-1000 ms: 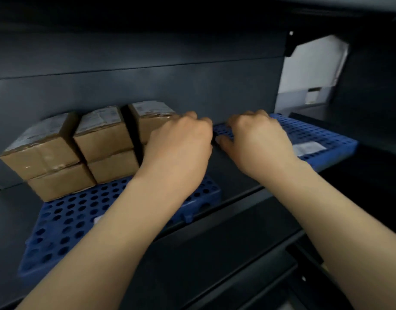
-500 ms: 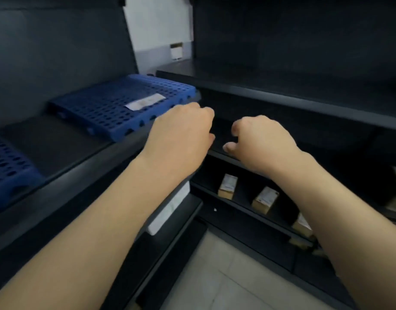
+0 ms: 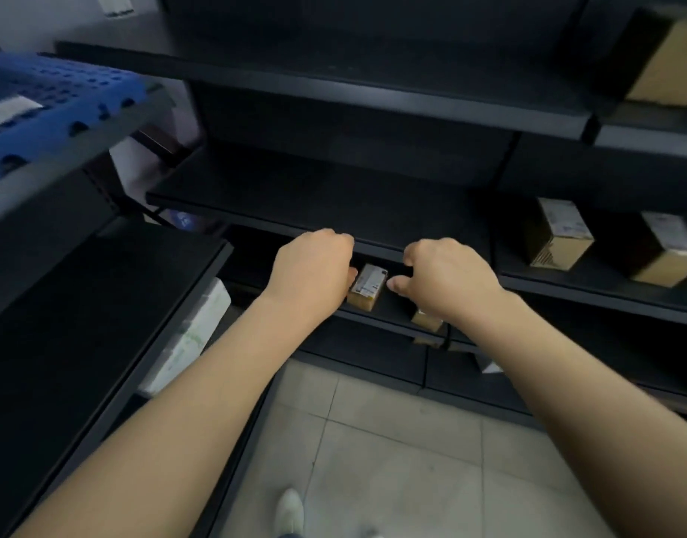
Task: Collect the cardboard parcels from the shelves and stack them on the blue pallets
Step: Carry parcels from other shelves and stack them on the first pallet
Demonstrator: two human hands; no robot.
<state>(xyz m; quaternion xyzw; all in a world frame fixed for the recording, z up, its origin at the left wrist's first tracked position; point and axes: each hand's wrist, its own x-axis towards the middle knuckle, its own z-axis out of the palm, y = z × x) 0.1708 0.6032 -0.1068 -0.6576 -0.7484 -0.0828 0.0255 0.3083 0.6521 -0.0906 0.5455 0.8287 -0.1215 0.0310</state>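
Observation:
My left hand (image 3: 314,269) and my right hand (image 3: 446,277) hover side by side in front of the dark shelving, fingers loosely curled and holding nothing. Between them, further back on a low shelf, a small cardboard parcel (image 3: 367,287) with a white label shows. A second small parcel (image 3: 425,322) peeks out below my right hand. A blue pallet (image 3: 58,99) lies on the shelf at the upper left, blurred. More labelled parcels stand on the right shelf (image 3: 559,234), (image 3: 664,250), and one sits at the top right (image 3: 664,60).
Black metal shelves (image 3: 334,196) run across the front and along the left side. A white wrapped package (image 3: 186,339) lies on a low left shelf. Grey floor tiles (image 3: 392,440) and my shoe (image 3: 289,506) show below.
The view has swung right and down, from the blue pallets with stacked parcels to the shelves opposite. Both hands stayed empty and moved along in front of me.

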